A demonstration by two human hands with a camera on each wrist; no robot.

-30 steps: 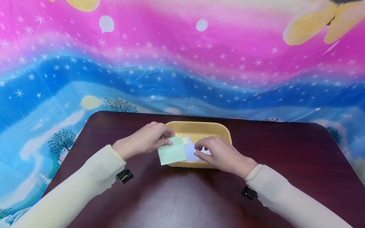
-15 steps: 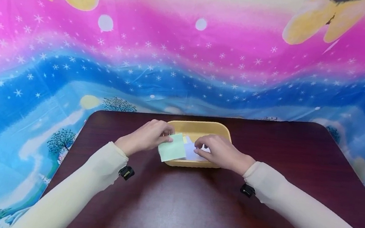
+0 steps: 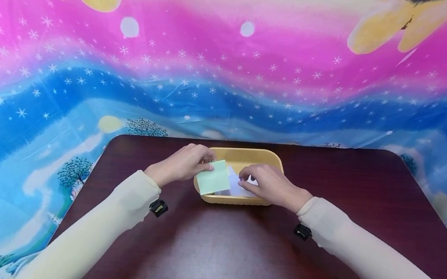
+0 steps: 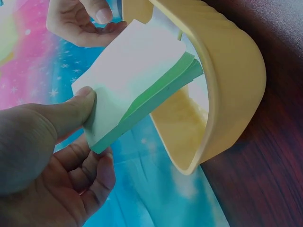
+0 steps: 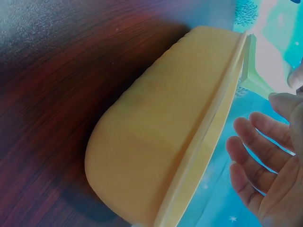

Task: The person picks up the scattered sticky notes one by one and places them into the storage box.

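My left hand (image 3: 183, 163) pinches a pad of green sticky notes (image 3: 214, 178) by one corner, thumb on top and fingers beneath. In the left wrist view the pad (image 4: 137, 66) is tilted, with its green side edge showing and some sheets slightly parted. It is held over the left part of a yellow plastic basket (image 3: 240, 203). My right hand (image 3: 273, 184) hovers above the basket's right part, fingers loosely bent, nothing seen between them. Pale lilac-white paper (image 3: 238, 187) lies inside the basket, partly hidden by the pad and my right hand.
The basket stands near the far edge of a dark reddish-brown table (image 3: 210, 261). Behind the table hangs a colourful cloth (image 3: 232, 74) with snowflakes. A small black device (image 3: 158, 207) sits at my left wrist and another black device (image 3: 302, 231) at my right.
My left hand has moved slightly forward and to the right with the sticky note pad, covering more of the basket. The right hand has stayed almost in place.
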